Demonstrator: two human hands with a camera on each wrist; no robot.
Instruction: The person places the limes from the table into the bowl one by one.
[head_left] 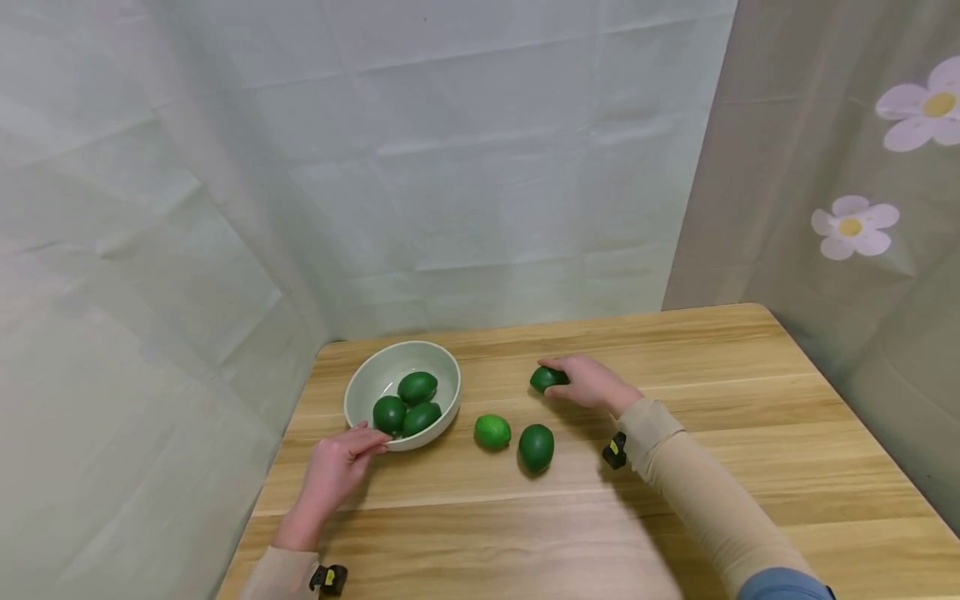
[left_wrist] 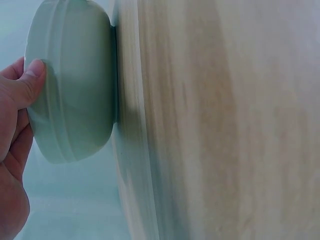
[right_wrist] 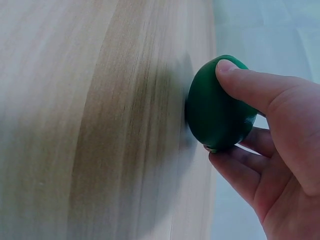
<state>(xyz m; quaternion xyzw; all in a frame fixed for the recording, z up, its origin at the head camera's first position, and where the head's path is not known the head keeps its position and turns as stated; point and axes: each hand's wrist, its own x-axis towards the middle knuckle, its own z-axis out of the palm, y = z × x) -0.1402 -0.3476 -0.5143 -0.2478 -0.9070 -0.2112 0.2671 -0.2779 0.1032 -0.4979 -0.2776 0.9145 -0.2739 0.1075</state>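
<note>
- Dark-green fruit (right_wrist: 212,110): pinched between thumb and fingers of right hand (head_left: 592,383), at or just above tabletop (head_left: 465,533).
- Lengthwise roughly along tabletop, thumb near one end.
- Well right of bowl (head_left: 372,377), pinched at near rim by left hand (head_left: 335,468).

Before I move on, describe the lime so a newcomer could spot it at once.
In the head view, the wooden table holds a pale green bowl. Just right of it lies the lime, beside a dark green avocado; the lime's much brighter green sets it apart.
</note>
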